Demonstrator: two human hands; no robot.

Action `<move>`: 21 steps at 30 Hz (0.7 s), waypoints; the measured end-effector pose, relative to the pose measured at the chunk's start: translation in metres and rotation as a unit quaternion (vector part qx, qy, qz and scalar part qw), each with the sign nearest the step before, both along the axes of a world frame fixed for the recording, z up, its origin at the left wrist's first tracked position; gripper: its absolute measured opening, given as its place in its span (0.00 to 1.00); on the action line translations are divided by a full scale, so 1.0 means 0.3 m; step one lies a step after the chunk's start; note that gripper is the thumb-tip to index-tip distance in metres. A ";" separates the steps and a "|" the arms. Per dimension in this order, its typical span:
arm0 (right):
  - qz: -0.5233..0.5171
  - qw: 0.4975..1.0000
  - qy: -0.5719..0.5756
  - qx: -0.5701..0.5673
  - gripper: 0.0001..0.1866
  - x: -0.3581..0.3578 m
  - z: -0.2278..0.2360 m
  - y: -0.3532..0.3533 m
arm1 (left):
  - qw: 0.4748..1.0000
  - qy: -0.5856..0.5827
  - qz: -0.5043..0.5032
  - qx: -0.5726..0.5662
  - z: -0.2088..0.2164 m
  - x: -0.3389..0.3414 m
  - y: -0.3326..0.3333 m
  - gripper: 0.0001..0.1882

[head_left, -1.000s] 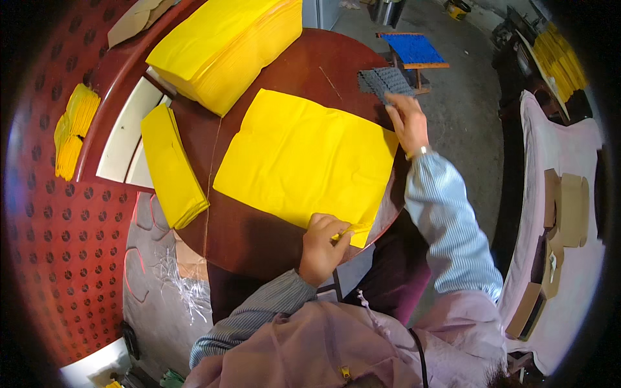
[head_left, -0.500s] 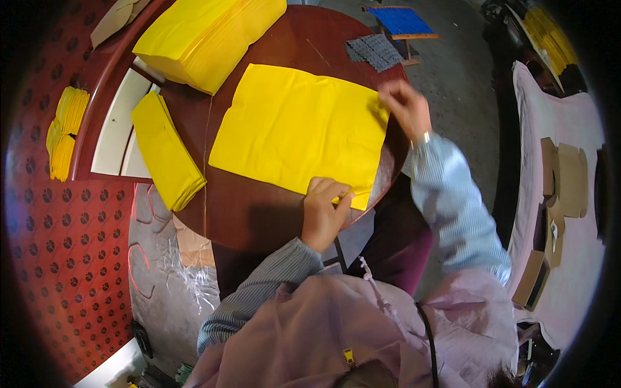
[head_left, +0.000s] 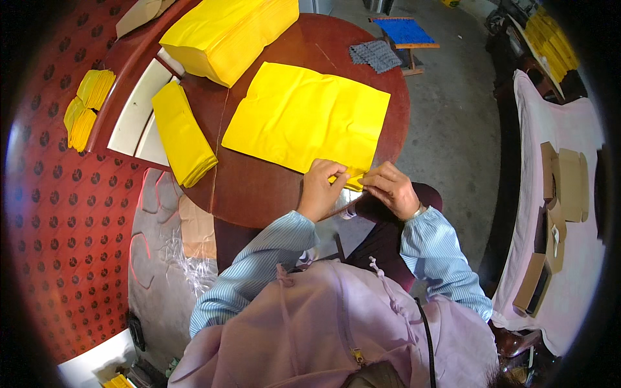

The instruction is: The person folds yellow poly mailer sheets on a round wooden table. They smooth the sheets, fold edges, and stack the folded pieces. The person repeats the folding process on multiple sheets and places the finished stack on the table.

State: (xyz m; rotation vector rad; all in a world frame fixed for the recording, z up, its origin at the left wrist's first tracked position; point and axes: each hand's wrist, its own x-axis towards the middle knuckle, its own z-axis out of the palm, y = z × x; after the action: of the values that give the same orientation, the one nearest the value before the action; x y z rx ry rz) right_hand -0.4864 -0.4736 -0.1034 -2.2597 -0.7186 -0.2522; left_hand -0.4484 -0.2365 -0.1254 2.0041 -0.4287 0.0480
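Observation:
A flat yellow sheet (head_left: 310, 119), lightly creased, lies spread on the round reddish-brown table (head_left: 259, 200). I cannot tell if it is paper or cloth. At its near right corner, my left hand (head_left: 321, 186) has thumb and fingers closed on the edge, which looks folded there. Close beside it, my right hand (head_left: 392, 189) pinches the same corner from the right. A folded yellow bundle (head_left: 184, 136) lies to the left of the sheet. Behind that stands a thick stack of yellow sheets (head_left: 226, 39).
A grey textured cloth (head_left: 375, 56) lies at the table's far right edge. Past it stands a small stool with a blue seat (head_left: 405, 31). On the right, an open cardboard box (head_left: 569, 184) rests on a pale pink cover (head_left: 517, 284). More yellow bundles (head_left: 87, 107) are at the far left.
My right hand has come down from the sheet's far right corner to the near right corner, beside my left hand. The whole view has shifted slightly.

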 end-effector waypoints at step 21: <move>-0.100 0.964 0.199 0.143 0.08 0.034 -0.017 0.025 | 0.999 -0.025 -0.045 -0.011 0.012 0.001 0.019 0.10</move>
State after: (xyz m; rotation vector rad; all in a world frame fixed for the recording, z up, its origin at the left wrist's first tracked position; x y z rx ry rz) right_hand -0.4763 -0.4663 -0.1083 -2.0161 -0.2246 0.0086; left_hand -0.4482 -0.2308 -0.1218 1.9634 -0.5469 0.0473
